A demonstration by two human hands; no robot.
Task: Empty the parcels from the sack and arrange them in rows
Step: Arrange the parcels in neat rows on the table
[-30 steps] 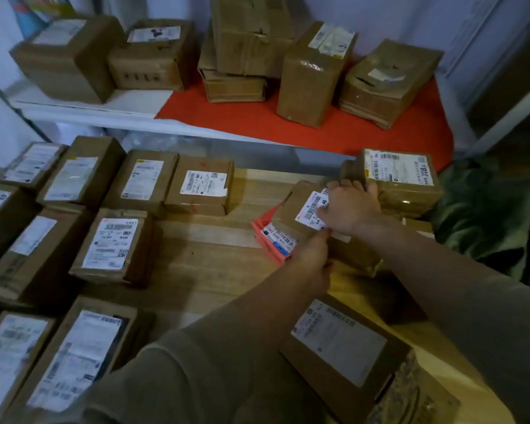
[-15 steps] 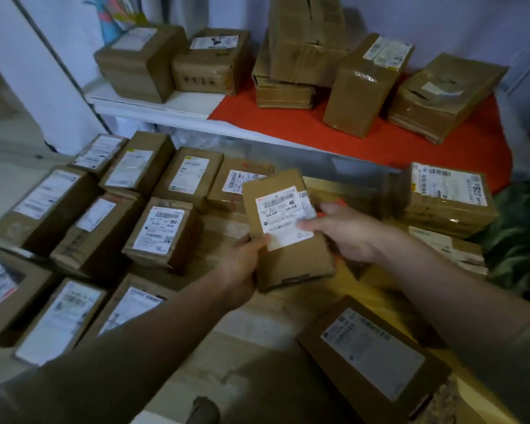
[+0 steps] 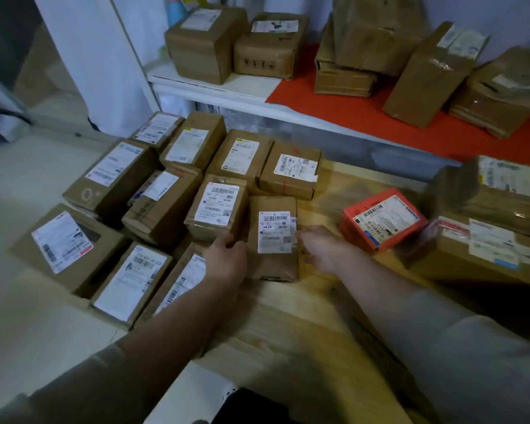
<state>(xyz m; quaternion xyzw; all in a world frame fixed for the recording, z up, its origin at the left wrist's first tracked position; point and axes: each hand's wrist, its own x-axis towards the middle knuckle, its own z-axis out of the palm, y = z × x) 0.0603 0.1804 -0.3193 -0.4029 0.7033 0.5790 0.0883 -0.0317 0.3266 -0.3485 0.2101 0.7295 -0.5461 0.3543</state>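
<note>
Under your arms runs the pale wooden plank surface [image 3: 291, 325], and behind it a white shelf [image 3: 214, 87] with a red cloth [image 3: 364, 114] carries a line of large brown cardboard cartons [image 3: 207, 41] against the wall. On the wood to your left lies the block of brown cardboard parcels with white shipping labels [image 3: 162, 206], set in rows that touch side by side, labels up. Far right, a loose pile of bigger brown cardboard boxes [image 3: 484, 249] sits blurred at the edge of view, and against its left side leans a small red rectangular box with a white barcode label [image 3: 383, 220], tilted. The brown paper-wrapped parcel with the white label [image 3: 273, 237] lies flat on the wood at the right end of the middle row, just beside a neighbour marked 003 [image 3: 216, 208] and in front of the back row. Your left hand [image 3: 227, 258] rests against that parcel's left edge, fingers curved round its side, thumb towards the neighbour, so it grasps the parcel lightly (the fingertips are partly hidden behind the parcel). Your right hand [image 3: 322, 249] sits just off the parcel's right edge, fingers loose and reaching towards the label corner; blur hides whether they touch it, but they grip nothing.
</note>
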